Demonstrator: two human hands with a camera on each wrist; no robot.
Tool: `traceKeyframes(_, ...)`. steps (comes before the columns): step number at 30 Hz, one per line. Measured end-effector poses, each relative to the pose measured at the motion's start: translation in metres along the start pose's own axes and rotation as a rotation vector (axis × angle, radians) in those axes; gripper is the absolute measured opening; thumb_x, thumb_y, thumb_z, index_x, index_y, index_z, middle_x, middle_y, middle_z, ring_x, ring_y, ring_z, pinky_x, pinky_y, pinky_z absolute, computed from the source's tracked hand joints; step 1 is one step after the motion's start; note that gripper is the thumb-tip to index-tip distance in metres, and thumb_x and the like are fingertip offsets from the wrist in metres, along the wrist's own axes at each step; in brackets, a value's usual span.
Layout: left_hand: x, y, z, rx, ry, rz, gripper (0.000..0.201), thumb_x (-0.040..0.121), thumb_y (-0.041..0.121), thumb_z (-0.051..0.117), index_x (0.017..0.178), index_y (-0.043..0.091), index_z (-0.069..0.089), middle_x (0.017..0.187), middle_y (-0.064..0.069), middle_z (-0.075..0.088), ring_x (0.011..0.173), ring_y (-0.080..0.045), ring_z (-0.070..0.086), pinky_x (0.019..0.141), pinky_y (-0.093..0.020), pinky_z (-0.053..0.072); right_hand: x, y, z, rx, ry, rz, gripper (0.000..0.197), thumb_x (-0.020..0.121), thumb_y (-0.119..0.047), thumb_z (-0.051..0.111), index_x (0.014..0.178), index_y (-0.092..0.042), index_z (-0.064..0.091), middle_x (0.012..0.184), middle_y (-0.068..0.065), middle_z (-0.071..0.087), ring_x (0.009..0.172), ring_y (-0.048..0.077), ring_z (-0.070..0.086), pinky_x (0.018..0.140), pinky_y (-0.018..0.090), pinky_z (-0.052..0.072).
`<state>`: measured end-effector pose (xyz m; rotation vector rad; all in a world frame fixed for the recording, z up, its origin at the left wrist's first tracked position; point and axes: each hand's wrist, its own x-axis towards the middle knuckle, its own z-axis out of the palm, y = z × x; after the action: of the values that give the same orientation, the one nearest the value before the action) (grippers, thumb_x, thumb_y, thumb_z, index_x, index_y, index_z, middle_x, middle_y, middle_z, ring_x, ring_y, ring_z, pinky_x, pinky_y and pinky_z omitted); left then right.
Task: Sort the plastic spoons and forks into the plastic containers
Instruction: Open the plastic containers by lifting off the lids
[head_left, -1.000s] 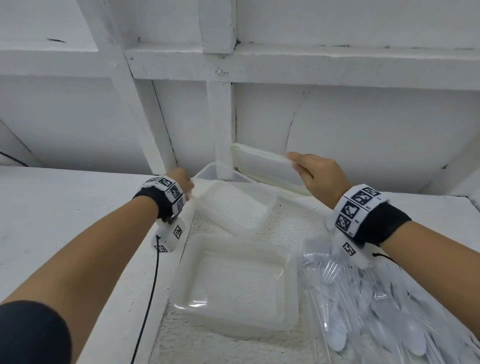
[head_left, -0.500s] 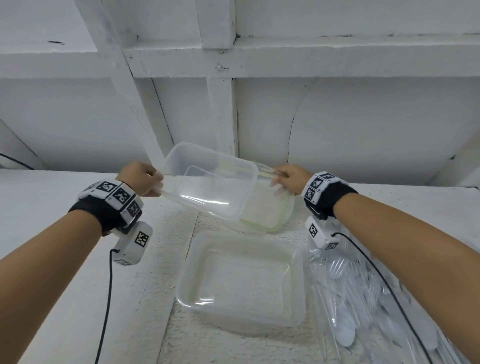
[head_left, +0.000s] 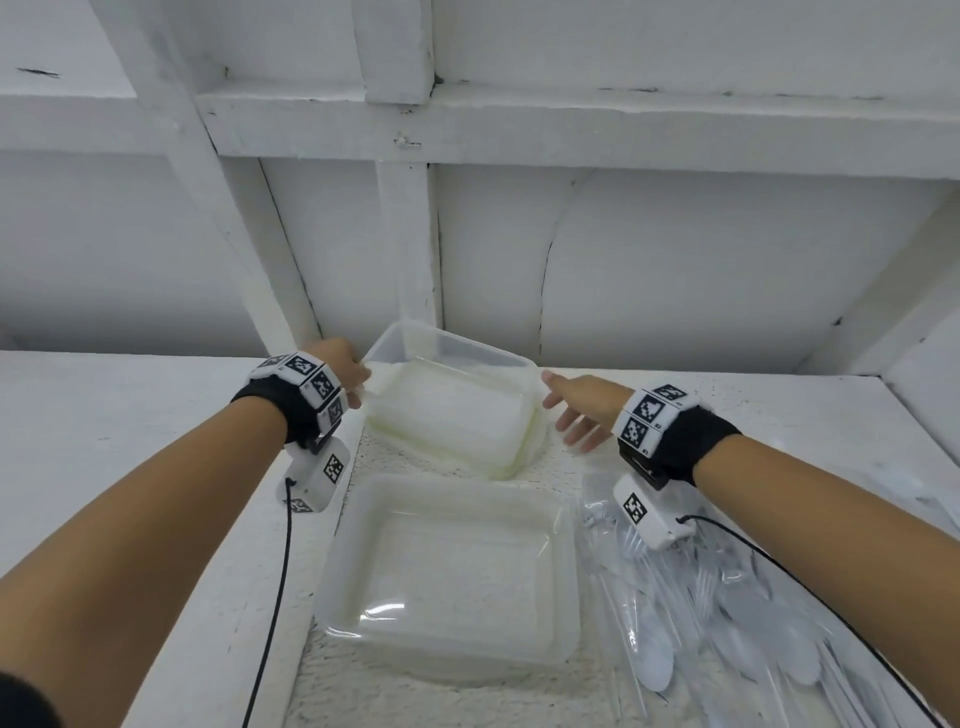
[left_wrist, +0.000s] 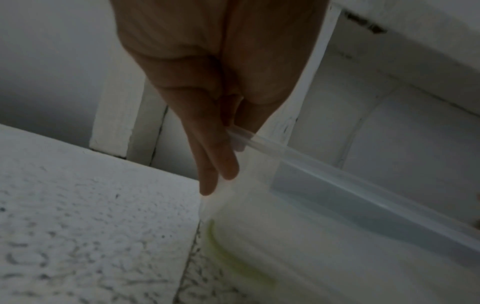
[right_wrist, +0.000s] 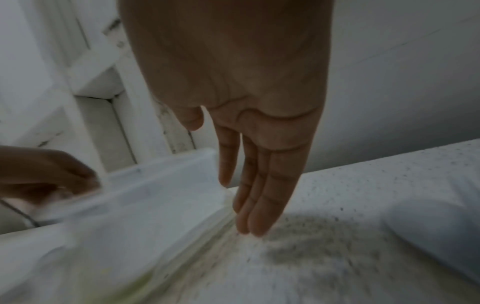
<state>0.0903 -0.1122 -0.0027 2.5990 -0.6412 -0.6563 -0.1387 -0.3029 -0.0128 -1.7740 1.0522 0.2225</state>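
Two clear plastic containers stand on the white table. The far container (head_left: 452, 415) sits tilted near the wall, with a yellowish edge under its front. My left hand (head_left: 353, 376) pinches its left rim; the left wrist view shows the thumb and fingers (left_wrist: 221, 164) closed on the rim of the far container (left_wrist: 337, 205). My right hand (head_left: 571, 415) hovers just off its right side, fingers straight and spread, holding nothing. In the right wrist view the fingertips (right_wrist: 249, 226) hang beside the far container's wall (right_wrist: 155, 195). The near container (head_left: 452, 571) is empty. A pile of clear spoons and forks (head_left: 727, 613) lies to its right.
A white wall with upright posts (head_left: 410, 234) and beams stands right behind the far container. The cutlery lies in clear wrapping (head_left: 613, 597) under my right forearm. A black cable (head_left: 275, 597) hangs from my left wrist.
The far container, held up in the air by both hands, has come down onto the table by the wall. My right hand has let go and opened; my left hand still holds the rim.
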Motion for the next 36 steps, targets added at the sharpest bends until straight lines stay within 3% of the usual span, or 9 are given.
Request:
traceKeyframes(3,0.004,0.001,0.007,-0.029,-0.039,-0.008,0.022,0.091,0.016,0.052,0.083,-0.002,0.063,0.074,-0.015,0.071,0.079,-0.031,0.071,0.080,-0.041,0.055,-0.009,0.008,0.010,0.012,-0.079,0.041,0.051,0.093,-0.054,0.040,0.123,-0.013,0.046,0.093,0.012,0.056,0.070,0.023,0.059,0.070,0.035,0.053)
traceKeyframes(9,-0.008,0.001,0.018,-0.236,-0.171,-0.059,0.023,0.097,0.018,0.043,0.113,0.004,0.052,0.106,-0.014,0.053,0.093,-0.027,0.053,0.063,-0.041,0.051,-0.011,0.006,0.022,0.228,-0.133,0.066,0.047,0.097,-0.033,0.046,0.136,-0.008,0.035,0.104,0.018,0.051,0.075,0.025,0.060,0.065,0.033,0.053)
traceKeyframes(11,-0.009,-0.005,0.020,-0.292,-0.187,-0.087,0.031,0.098,0.029,0.041,0.112,0.004,0.053,0.106,-0.012,0.051,0.098,-0.026,0.050,0.068,-0.042,0.051,-0.010,0.005,0.024,0.293,-0.147,0.070,0.049,0.096,-0.035,0.047,0.136,-0.008,0.035,0.119,0.024,0.049,0.078,0.026,0.061,0.069,0.034,0.054)
traceKeyframes(14,-0.009,-0.014,0.020,-0.394,-0.176,-0.084,0.051,0.097,0.049,0.033,0.103,0.004,0.057,0.108,-0.010,0.048,0.099,-0.024,0.052,0.068,-0.036,0.049,-0.007,0.000,0.029,0.293,-0.125,0.047,0.043,0.097,-0.036,0.044,0.130,-0.007,0.043,0.113,0.022,0.053,0.077,0.024,0.060,0.076,0.035,0.053)
traceKeyframes(20,-0.008,-0.040,0.019,-0.579,-0.131,-0.118,0.043,0.097,0.043,0.041,0.082,0.008,0.060,0.095,-0.013,0.058,0.077,-0.024,0.060,0.069,-0.034,0.050,0.006,-0.024,0.028,0.234,-0.002,0.009,0.038,0.096,-0.029,0.048,0.123,-0.003,0.052,0.110,0.017,0.058,0.079,0.023,0.058,0.085,0.038,0.054)
traceKeyframes(23,-0.010,-0.045,0.017,-0.567,-0.119,-0.105,0.042,0.096,0.044,0.043,0.091,0.006,0.059,0.092,-0.013,0.061,0.078,-0.025,0.062,0.071,-0.035,0.052,0.012,-0.035,0.029,0.220,0.050,-0.009,0.037,0.097,-0.027,0.046,0.121,0.001,0.052,0.100,0.014,0.057,0.071,0.021,0.057,0.087,0.038,0.053)
traceKeyframes(29,-0.012,-0.043,0.016,-0.541,-0.100,-0.097,0.051,0.096,0.044,0.042,0.114,-0.001,0.059,0.092,-0.012,0.061,0.082,-0.027,0.062,0.064,-0.033,0.052,0.013,-0.037,0.030,0.186,0.032,-0.025,0.042,0.098,-0.029,0.045,0.124,0.003,0.051,0.108,0.016,0.056,0.071,0.021,0.058,0.081,0.036,0.052)
traceKeyframes(32,-0.017,-0.041,0.013,-0.495,-0.089,-0.121,0.054,0.097,0.047,0.037,0.120,0.001,0.055,0.106,-0.016,0.060,0.088,-0.028,0.061,0.072,-0.038,0.053,0.005,-0.034,0.026,0.155,0.066,-0.016,0.047,0.098,-0.035,0.043,0.130,-0.001,0.046,0.119,0.015,0.054,0.078,0.021,0.058,0.082,0.034,0.053)
traceKeyframes(36,-0.038,-0.041,0.002,-0.368,-0.069,-0.110,0.058,0.098,0.048,0.029,0.131,0.003,0.045,0.124,-0.017,0.054,0.098,-0.028,0.057,0.085,-0.044,0.050,-0.024,-0.024,0.012,0.097,0.122,-0.029,0.045,0.098,-0.034,0.042,0.126,0.000,0.050,0.105,0.010,0.053,0.090,0.021,0.054,0.076,0.029,0.049)
